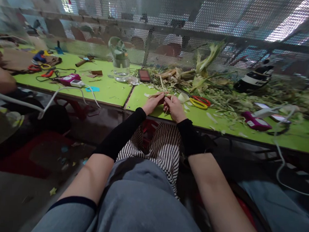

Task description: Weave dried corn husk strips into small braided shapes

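My left hand (154,103) and my right hand (175,108) meet over the table's near edge, fingers pinched together. Between them is a thin, pale strip of corn husk (166,111), mostly covered by the fingers. Just right of my right hand lie scissors handles (199,102), one loop red-orange and one yellow. A pale curled husk piece (183,97) rests beside them. Behind the hands spreads a heap of dry and green corn husks (176,78), with small scraps scattered around.
On the green table (112,92) stand a clear water bottle (121,65) and a reddish box (144,75). Magenta devices with white cables sit at left (69,79) and right (256,121). A black-and-white object (254,79) leans near the mesh screen (172,38). Another person's arm (4,75) shows at far left.
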Demonstrator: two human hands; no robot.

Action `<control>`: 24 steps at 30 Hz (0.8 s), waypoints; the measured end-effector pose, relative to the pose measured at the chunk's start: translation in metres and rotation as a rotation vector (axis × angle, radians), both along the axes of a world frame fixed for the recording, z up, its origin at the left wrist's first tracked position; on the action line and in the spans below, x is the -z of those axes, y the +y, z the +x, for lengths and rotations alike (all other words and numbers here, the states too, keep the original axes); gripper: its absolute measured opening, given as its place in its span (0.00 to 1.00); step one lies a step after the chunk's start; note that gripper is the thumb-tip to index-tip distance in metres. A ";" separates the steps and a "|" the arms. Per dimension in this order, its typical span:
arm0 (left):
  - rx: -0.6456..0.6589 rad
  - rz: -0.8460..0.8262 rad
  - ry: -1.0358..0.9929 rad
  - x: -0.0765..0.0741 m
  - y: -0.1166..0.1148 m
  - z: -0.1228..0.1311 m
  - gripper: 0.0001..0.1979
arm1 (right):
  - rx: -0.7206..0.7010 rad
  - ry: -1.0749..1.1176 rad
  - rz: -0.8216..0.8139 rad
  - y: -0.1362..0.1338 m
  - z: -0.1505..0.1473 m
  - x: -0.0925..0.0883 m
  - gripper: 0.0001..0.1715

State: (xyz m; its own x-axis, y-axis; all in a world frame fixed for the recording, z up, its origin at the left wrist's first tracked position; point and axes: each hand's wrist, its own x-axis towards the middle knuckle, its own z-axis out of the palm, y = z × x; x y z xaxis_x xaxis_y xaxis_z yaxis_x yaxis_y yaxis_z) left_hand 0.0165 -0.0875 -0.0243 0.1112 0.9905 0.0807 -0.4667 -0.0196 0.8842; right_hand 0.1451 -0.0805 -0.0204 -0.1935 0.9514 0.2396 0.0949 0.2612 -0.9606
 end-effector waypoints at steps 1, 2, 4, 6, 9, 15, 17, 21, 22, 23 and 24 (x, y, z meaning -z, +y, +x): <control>0.000 -0.004 -0.012 0.000 0.000 0.001 0.11 | 0.017 0.014 0.004 -0.001 0.000 0.001 0.22; 0.000 -0.004 -0.019 0.000 0.000 0.001 0.09 | 0.036 0.026 0.009 -0.003 0.000 0.002 0.23; 0.001 0.003 -0.018 -0.001 -0.002 0.002 0.06 | 0.078 0.046 0.021 -0.005 0.001 0.004 0.26; -0.001 0.008 0.014 -0.001 -0.004 0.003 0.05 | 0.119 0.058 0.030 -0.006 0.002 0.005 0.29; 0.004 0.011 0.070 -0.002 -0.008 0.002 0.06 | 0.168 0.076 0.043 -0.005 0.003 0.006 0.31; 0.071 0.032 0.075 -0.006 -0.010 -0.006 0.03 | 0.179 0.150 0.070 -0.001 0.006 0.007 0.33; 0.163 0.003 0.047 -0.009 -0.010 -0.011 0.09 | 0.167 0.180 0.076 0.000 0.008 0.006 0.34; 0.275 -0.022 -0.003 -0.015 -0.011 -0.024 0.30 | 0.145 0.215 0.081 0.001 0.011 0.004 0.35; 0.293 -0.020 -0.010 -0.016 -0.012 -0.025 0.33 | 0.145 0.219 0.084 0.002 0.012 0.003 0.35; 0.313 -0.019 -0.014 -0.016 -0.012 -0.027 0.34 | 0.146 0.222 0.090 0.002 0.012 0.003 0.35; 0.332 -0.018 -0.017 -0.016 -0.011 -0.027 0.34 | 0.149 0.223 0.097 0.002 0.011 0.004 0.35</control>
